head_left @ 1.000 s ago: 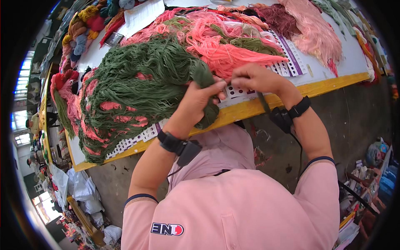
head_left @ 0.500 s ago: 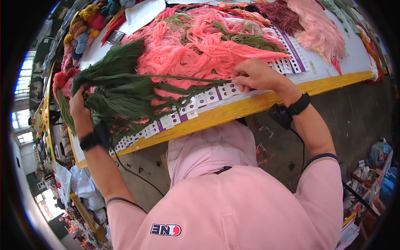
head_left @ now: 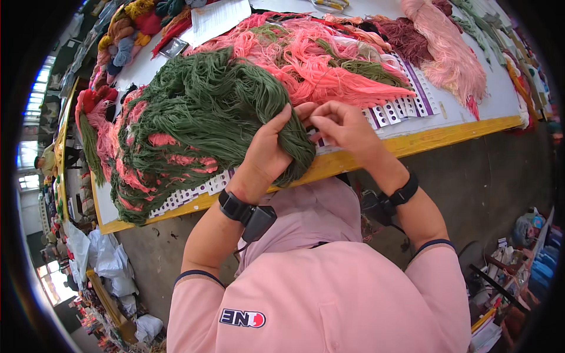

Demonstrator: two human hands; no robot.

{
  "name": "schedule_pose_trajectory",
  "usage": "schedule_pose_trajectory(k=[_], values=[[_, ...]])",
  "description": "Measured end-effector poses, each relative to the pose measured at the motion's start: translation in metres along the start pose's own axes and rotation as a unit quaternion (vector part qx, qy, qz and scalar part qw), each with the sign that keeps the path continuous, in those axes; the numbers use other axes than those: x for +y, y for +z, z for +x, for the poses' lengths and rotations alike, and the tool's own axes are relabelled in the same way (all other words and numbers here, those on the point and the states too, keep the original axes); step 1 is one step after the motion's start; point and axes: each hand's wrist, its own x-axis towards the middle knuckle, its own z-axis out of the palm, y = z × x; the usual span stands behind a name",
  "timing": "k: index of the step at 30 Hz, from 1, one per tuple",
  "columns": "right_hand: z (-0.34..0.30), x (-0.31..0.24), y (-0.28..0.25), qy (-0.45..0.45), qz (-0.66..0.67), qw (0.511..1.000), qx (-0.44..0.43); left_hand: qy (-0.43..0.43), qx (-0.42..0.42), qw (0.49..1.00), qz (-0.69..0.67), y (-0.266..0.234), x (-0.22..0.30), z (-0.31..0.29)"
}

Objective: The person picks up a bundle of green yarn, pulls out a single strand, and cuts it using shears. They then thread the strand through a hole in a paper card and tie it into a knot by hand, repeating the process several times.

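While our left hand (head_left: 268,150) grips the green yarn (head_left: 206,106) spread to its left, our right hand (head_left: 348,130) curls just beside, its hold unclear; we should grip evenly to limit tangles.

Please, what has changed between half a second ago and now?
The left hand came rightward, near the right hand, holding the green yarn, which now spreads over more of the coral yarn. The maroon yarn and pale pink yarn stayed on the table.
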Motion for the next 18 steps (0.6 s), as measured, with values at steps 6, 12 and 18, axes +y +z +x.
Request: schedule_pose_trajectory(k=[6, 12, 18], values=[[-0.006, 0.007, 0.013, 0.053, 0.154, 0.986, -0.013, 0.02, -0.008, 1.0, 0.02, 0.001, 0.001, -0.009], [-0.009, 0.014, 0.023, 0.094, 0.117, 0.988, -0.043, -0.005, -0.021, 0.999, 0.036, -0.001, -0.001, -0.015], [-0.016, 0.013, 0.013, 0.066, 0.214, 0.974, -0.042, 0.052, 0.034, 0.997, 0.051, -0.006, 0.002, -0.018]])
